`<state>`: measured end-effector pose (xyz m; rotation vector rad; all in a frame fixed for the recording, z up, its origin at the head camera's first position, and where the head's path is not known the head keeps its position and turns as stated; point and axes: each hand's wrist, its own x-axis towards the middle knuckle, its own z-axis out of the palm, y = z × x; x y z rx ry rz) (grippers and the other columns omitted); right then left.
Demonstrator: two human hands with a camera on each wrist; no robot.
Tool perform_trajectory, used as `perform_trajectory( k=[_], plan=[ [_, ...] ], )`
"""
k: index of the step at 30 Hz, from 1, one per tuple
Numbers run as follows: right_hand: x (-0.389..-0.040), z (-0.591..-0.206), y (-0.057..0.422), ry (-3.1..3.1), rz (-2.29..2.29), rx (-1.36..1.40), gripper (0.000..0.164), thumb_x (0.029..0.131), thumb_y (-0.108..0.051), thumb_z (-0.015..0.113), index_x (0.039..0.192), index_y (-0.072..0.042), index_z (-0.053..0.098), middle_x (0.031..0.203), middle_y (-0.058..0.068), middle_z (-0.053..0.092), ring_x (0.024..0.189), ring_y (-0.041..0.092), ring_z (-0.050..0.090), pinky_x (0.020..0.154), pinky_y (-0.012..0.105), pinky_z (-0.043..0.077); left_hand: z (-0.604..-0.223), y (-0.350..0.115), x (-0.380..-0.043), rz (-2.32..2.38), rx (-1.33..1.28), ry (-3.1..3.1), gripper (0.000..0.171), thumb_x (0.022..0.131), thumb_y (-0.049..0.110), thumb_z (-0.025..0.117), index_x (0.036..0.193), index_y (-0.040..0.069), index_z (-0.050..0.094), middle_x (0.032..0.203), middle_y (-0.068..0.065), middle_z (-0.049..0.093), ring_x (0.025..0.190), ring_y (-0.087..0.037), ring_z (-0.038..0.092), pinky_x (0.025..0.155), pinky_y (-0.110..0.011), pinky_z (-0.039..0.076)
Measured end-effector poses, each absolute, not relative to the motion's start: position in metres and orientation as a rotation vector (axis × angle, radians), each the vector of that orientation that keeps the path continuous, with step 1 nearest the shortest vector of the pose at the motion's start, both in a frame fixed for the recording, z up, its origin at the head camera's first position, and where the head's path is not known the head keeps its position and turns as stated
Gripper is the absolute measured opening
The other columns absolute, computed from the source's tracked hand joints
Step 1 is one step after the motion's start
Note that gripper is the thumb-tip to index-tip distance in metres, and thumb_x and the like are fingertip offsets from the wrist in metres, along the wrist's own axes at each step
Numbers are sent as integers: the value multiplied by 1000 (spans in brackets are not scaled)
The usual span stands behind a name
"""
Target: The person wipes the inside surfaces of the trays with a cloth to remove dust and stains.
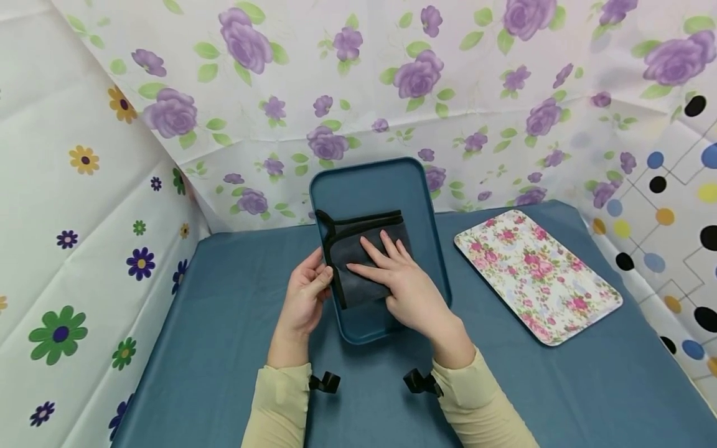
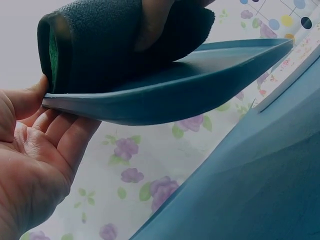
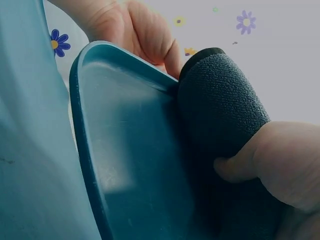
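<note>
The left hand (image 1: 302,292) grips the left edge of a blue tray (image 1: 364,186), thumb at the rim and fingers underneath. The tray is held off the bench (image 1: 224,336), tilted, with its far edge seen against a curtain (image 1: 347,93) printed with purple roses.

A folded dark cloth (image 1: 350,249) with black edging is in the tray, about midway between the far and near edges and up against the left rim. The left wrist view shows its fold curving round, with a greenish inner face at the open end; the outer surface is textured.

The right hand (image 1: 411,289) rests on the cloth, fingers straight and spread apart. The right wrist view shows its thumb against the cloth's near side.

A flower-printed board (image 1: 540,274) lies on the bench near the far right corner, angled, apart from the tray. Each wrist carries a black device, below a pale yellow sleeve (image 1: 280,398).
</note>
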<state>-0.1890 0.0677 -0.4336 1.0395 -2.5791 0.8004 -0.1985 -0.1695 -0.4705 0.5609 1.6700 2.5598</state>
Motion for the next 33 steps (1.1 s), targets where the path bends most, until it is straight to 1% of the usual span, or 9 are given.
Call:
perform_trajectory(
  k=[2,5,8,10,16,21,26,30,33],
  plan=[
    [-190,-433,69,-2583,817,1049,100,76,34,52,154,-28,61,174,2,29,164,29,11,131,50,11,-470,-170,-198,2563,551,1685,57,112,7,56,164,-6,35,105,3,79,77,-7,69,66,-21,52],
    [-192,-431,71,-2593,845,1064,100,77,34,50,155,-28,61,175,2,28,164,29,10,131,49,10,-469,-169,-199,2556,536,1707,57,112,5,54,164,-7,34,92,5,76,66,-7,59,62,-21,47],
    [-192,-430,74,-2607,886,1063,100,77,34,48,154,-28,61,174,1,29,164,27,10,131,47,9,-469,-168,-199,2551,522,1724,57,112,3,52,164,-8,32,80,6,69,59,-7,50,60,-21,43],
    [-192,-429,77,-2617,913,1057,100,77,34,46,153,-28,62,174,0,30,164,26,10,131,47,9,-470,-168,-199,2549,519,1729,57,112,2,52,164,-8,31,79,6,67,58,-8,48,60,-21,43],
    [-194,-430,84,-2638,952,1036,102,76,35,43,152,-29,63,173,-2,31,164,23,9,131,48,8,-471,-169,-198,2553,510,1736,55,111,0,50,163,-8,34,77,5,66,65,-7,57,61,-21,46],
    [-197,-428,92,-2645,976,1035,104,75,35,42,153,-30,62,173,-2,31,164,22,8,131,49,8,-471,-170,-199,2559,499,1772,54,111,-1,51,162,-8,36,70,6,57,60,-7,49,58,-21,41],
    [-198,-428,103,-2685,991,996,104,74,35,41,153,-28,62,174,-1,30,165,23,7,131,50,9,-474,-171,-198,2544,529,1770,54,111,-2,49,162,-9,34,70,6,56,61,-7,50,58,-22,40],
    [-199,-426,110,-2701,1014,956,105,73,36,38,153,-28,62,175,-2,28,165,23,6,131,50,8,-474,-173,-199,2557,563,1752,52,112,0,50,162,-8,36,75,4,62,69,-7,61,61,-21,46],
    [-200,-424,113,-2702,1049,937,105,72,36,36,153,-26,62,175,-2,28,165,23,5,131,50,7,-473,-173,-200,2574,576,1741,52,112,0,51,161,-8,38,84,3,70,75,-7,66,63,-21,50]
  ],
)
